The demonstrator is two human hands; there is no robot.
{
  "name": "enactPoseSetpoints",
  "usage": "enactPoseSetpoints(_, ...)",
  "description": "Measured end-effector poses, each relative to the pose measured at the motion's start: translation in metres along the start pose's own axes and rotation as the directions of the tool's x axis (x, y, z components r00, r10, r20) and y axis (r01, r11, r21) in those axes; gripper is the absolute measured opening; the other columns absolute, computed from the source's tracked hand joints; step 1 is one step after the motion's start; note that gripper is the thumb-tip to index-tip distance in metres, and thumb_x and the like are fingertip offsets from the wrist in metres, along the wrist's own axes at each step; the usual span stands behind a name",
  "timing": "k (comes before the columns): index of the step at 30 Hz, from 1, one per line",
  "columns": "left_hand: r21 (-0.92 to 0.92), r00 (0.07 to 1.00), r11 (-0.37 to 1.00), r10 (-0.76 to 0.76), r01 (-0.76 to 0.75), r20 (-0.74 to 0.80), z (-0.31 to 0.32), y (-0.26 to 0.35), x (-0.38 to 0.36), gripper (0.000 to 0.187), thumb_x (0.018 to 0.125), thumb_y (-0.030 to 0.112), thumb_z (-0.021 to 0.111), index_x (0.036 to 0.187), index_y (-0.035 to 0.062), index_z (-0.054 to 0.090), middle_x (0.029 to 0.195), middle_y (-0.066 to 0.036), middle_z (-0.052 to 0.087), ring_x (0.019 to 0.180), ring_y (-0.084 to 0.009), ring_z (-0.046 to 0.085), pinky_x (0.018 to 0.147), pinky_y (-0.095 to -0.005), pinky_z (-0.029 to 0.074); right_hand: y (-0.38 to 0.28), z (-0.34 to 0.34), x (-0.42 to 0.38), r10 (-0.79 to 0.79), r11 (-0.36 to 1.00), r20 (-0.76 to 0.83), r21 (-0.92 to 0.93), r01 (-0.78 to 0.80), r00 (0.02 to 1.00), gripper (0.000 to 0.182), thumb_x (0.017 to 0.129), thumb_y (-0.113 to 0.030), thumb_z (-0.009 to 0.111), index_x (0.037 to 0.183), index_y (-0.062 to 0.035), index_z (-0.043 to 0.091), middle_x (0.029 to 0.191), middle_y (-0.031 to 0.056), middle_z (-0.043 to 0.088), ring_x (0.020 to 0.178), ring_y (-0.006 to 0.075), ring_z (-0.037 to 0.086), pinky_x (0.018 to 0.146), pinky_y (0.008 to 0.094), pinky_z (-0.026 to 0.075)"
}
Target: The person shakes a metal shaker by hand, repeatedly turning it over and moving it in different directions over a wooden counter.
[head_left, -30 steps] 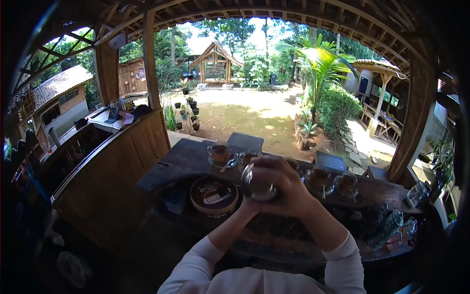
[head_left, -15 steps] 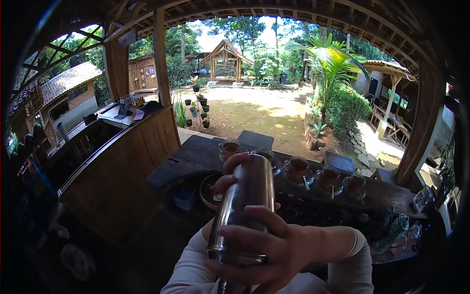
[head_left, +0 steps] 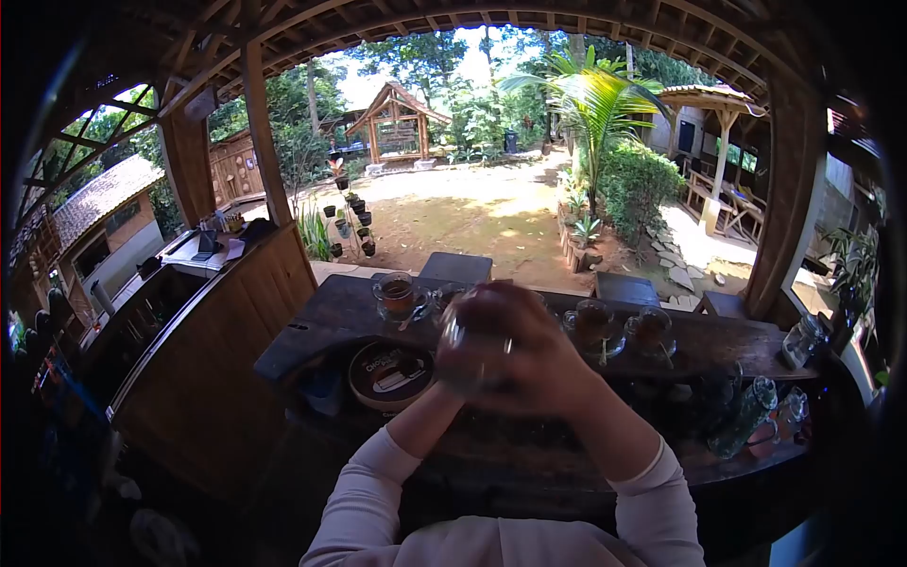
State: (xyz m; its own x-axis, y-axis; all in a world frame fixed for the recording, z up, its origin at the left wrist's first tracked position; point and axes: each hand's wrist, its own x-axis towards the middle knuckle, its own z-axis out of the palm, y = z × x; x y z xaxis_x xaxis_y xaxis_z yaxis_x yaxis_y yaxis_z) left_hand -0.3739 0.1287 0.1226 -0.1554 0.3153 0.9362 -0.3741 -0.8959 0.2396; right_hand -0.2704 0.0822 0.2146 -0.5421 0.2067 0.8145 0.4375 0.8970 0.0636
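Timber roof frame [head_left: 529, 21] overhead, carried on wooden posts; the sides stand open. Wood-panelled counter [head_left: 213, 331] to the left, dark wooden table [head_left: 727, 342] across the front, stools [head_left: 455, 267] along its far side. Interior dim; strong daylight falls on the earthen yard [head_left: 444, 213] outside. Small gabled shelter [head_left: 399, 128] stands beyond, trees behind; leafy hedge [head_left: 635, 184] borders a stone path [head_left: 673, 260].

Cups [head_left: 398, 297] stand along the far counter [head_left: 709, 345]; the round tin [head_left: 390, 374] lies left, glass bottles [head_left: 746, 420] right.
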Motion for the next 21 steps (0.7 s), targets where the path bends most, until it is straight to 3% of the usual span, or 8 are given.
enactPoseSetpoints(3, -0.049, 0.993, 0.996, 0.084, -0.080, 0.086, 0.016, -0.026, 0.004, 0.066, 0.072, 0.019, 0.074, 0.126, 0.0182, 0.036, 0.124, -0.023, 0.041, 0.111, -0.0329, 0.048, 0.084, -0.0398, 0.051, 0.026, -0.017, -0.014, 0.311, 0.931, -0.133, 0.244, -0.273, 0.941, 0.047, 0.059, -0.018, 0.079, 0.103, -0.0126, 0.064, 0.115, 0.0124, 0.055, 0.106, 0.0333, 0.053, 0.088, 0.0426, 0.046)
enactPoseSetpoints(5, -0.086, 0.979, 0.985, 0.163, -0.153, 0.126, 0.030, -0.052, 0.016, 0.064, 0.073, 0.021, 0.073, 0.125, 0.0175, 0.036, 0.123, -0.023, 0.042, 0.110, -0.0329, 0.049, 0.084, -0.0398, 0.051, -0.013, -0.045, -0.016, -0.178, 0.984, -0.022, -0.031, 0.178, 0.984, 0.049, 0.064, -0.017, 0.073, 0.111, -0.0146, 0.060, 0.117, 0.0144, 0.052, 0.104, 0.0306, 0.052, 0.089, 0.0451, 0.043)
enactPoseSetpoints(9, -0.062, 0.950, 0.950, 0.307, -0.304, 0.046, 0.073, -0.053, 0.016, 0.061, 0.073, 0.020, 0.073, 0.123, 0.0164, 0.039, 0.121, -0.024, 0.044, 0.109, -0.0321, 0.050, 0.086, -0.0402, 0.050, -0.027, -0.088, -0.050, -0.178, 0.964, 0.047, 0.210, 0.165, 0.983, 0.049, 0.065, -0.018, 0.077, 0.110, -0.0118, 0.060, 0.113, 0.0157, 0.054, 0.107, 0.0306, 0.051, 0.093, 0.0461, 0.040)
enactPoseSetpoints(11, -0.219, 0.840, 0.837, -0.410, 0.502, 0.355, 0.074, -0.098, 0.004, 0.072, 0.067, 0.021, 0.078, 0.126, 0.0090, 0.039, 0.120, -0.013, 0.048, 0.113, -0.0242, 0.049, 0.093, -0.0340, 0.044, 0.029, -0.091, -0.061, -0.169, 0.985, -0.131, -0.034, 0.166, 0.977, 0.050, 0.063, -0.016, 0.079, 0.109, -0.0090, 0.058, 0.112, 0.0175, 0.054, 0.104, 0.0325, 0.053, 0.090, 0.0458, 0.043)
enactPoseSetpoints(14, 0.017, 0.734, 0.824, -0.515, 0.567, 0.443, 0.112, -0.112, -0.008, 0.073, 0.065, 0.013, 0.077, 0.127, 0.0055, 0.038, 0.122, -0.013, 0.045, 0.111, -0.0229, 0.051, 0.092, -0.0317, 0.045, 0.067, -0.100, -0.086, 0.645, 0.745, -0.287, 0.445, -0.498, 0.708, 0.070, 0.052, -0.011, 0.087, 0.113, -0.0198, 0.054, 0.113, 0.0143, 0.055, 0.104, 0.0337, 0.055, 0.085, 0.0427, 0.047)
enactPoseSetpoints(17, -0.264, 0.916, 0.913, -0.214, 0.311, 0.339, 0.144, -0.106, 0.006, 0.066, 0.069, 0.011, 0.075, 0.124, 0.0079, 0.040, 0.121, -0.016, 0.044, 0.106, -0.0246, 0.053, 0.088, -0.0331, 0.048, 0.034, -0.147, -0.077, -0.165, 0.984, -0.167, -0.097, 0.150, 0.972, 0.064, 0.060, -0.022, 0.083, 0.115, -0.0240, 0.053, 0.110, 0.0141, 0.056, 0.102, 0.0333, 0.055, 0.083, 0.0443, 0.047)
enactPoseSetpoints(19, -0.287, 0.911, 0.887, 0.402, -0.361, 0.097, 0.187, -0.078, 0.035, 0.059, 0.070, 0.015, 0.075, 0.119, 0.0125, 0.043, 0.120, -0.021, 0.043, 0.108, -0.0311, 0.050, 0.085, -0.0405, 0.050, -0.009, -0.163, -0.090, -0.003, 0.996, -0.012, 0.093, 0.004, 1.000, 0.048, 0.068, -0.026, 0.071, 0.112, -0.0364, 0.056, 0.116, 0.0118, 0.054, 0.105, 0.0399, 0.052, 0.086, 0.0534, 0.043)
enactPoseSetpoints(21, -0.100, 0.890, 0.901, 0.433, -0.422, 0.146, 0.205, -0.085, 0.041, 0.062, 0.069, 0.012, 0.075, 0.121, 0.0103, 0.041, 0.120, -0.020, 0.044, 0.105, -0.0309, 0.052, 0.086, -0.0390, 0.049, 0.021, -0.186, -0.100, -0.406, 0.910, -0.142, 0.028, 0.414, 0.903, 0.046, 0.062, -0.036, 0.078, 0.103, -0.0278, 0.060, 0.101, 0.0096, 0.060, 0.095, 0.0356, 0.058, 0.087, 0.0567, 0.041)
